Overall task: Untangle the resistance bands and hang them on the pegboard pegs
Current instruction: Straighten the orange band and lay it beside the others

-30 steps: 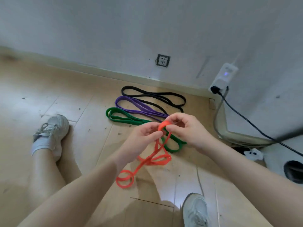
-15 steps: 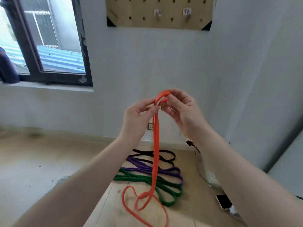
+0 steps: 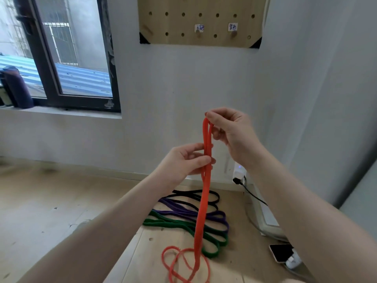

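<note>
Orange resistance band (image 3: 201,219) is held up in front of the wall, doubled into two strands that run straight down; its lower end is coiled in loose loops on the wooden floor (image 3: 40,211). Flat, matte rubber, bright orange-red. The top bend of the band is pinched by the right hand (image 3: 230,130), thumb and forefinger pressed together on it, other fingers curled. Lower down, both strands are gripped by the left hand (image 3: 183,162), fingers curled round them from the left, thumb on top.

Three more bands are laid on the floor behind the orange one, near the wall: black band (image 3: 212,196) farthest back, purple band (image 3: 179,210) in the middle, green band (image 3: 173,223) nearest. They are seen as flattened long loops lying side by side, partly overlapped at the right end.

Wooden pegboard (image 3: 173,23) is mounted on the wall above, with rows of holes and black corner brackets. Two pegs are seen in it, left peg (image 3: 198,33) and right peg (image 3: 233,33), each under a small white label (image 3: 199,28) with blue handwriting; the writing cannot be read.

A phone (image 3: 280,254) is lying on the floor at right, and a black cable (image 3: 253,194) is plugged in at the wall.
</note>
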